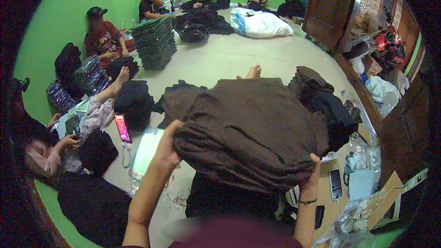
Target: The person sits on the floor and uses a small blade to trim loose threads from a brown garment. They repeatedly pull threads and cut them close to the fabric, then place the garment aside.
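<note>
A wide piece of dark brown cloth (248, 124), maybe a garment, is stretched between my two hands in front of me. My left hand (171, 144) grips its left edge, thumb on top and the other fingers mostly hidden. On the right edge my right hand (313, 172) holds on, its thumb upright and its other fingers behind the fabric. The cloth sags in folds along its near side. Below it lies more black fabric (220, 197), and a dark folded pile (321, 103) sits beyond its right side.
To the right, a phone (336, 184) lies on cardboard beside clear plastic bags (353, 220). Another phone (122, 127) rests on the floor at left. Farther off are a tall stack of packed dark clothes (154, 43), a white sack (259, 23) and several seated people.
</note>
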A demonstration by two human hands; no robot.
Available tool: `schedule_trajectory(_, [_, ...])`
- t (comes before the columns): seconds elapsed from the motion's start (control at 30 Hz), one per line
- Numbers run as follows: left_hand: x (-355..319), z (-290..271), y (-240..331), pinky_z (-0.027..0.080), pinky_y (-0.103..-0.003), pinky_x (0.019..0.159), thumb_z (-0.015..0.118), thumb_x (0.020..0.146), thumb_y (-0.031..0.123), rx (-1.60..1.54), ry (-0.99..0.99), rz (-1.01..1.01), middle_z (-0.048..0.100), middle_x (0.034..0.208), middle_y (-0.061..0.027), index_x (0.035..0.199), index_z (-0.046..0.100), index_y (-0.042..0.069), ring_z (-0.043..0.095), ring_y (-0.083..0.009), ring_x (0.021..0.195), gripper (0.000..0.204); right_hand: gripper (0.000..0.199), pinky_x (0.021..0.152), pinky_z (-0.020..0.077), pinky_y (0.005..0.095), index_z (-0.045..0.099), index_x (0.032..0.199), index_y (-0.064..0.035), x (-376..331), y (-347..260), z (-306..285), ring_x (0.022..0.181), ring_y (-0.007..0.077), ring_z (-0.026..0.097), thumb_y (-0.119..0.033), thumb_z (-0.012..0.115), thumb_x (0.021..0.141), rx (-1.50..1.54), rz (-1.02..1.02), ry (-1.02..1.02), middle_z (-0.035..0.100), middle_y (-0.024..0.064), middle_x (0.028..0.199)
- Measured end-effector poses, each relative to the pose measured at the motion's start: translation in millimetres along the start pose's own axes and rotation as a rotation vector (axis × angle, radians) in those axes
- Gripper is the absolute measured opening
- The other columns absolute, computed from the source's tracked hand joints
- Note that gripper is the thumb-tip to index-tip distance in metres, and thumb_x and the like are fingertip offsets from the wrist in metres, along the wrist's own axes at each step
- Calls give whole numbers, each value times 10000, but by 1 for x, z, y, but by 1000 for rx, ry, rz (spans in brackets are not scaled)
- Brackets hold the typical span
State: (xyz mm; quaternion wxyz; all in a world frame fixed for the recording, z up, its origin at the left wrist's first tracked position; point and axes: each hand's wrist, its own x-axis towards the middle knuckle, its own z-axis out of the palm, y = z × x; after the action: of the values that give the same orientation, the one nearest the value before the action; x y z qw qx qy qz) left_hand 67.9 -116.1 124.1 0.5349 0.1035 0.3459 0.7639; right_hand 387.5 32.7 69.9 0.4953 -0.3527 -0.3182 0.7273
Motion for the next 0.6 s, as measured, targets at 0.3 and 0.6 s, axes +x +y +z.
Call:
schedule_trajectory(0.3, [21,81,97,453,-415,817,512,813,271,183,-354,362,597,995,-113,995,577,62,570,-254,891,285,397,867,419,352,463,1137,-49,21,-119,93,999,210,512,-341,405,874,-60,-373,-465,515,77,1126])
schedule_trajectory(0.6, [123,116,150,445,-436,823,499,802,267,133,-287,265,611,938,-119,946,580,46,580,-284,831,276,333,771,463,328,581,967,-64,105,-141,165,823,204,585,-340,457,827,-12,-326,-539,613,74,929])
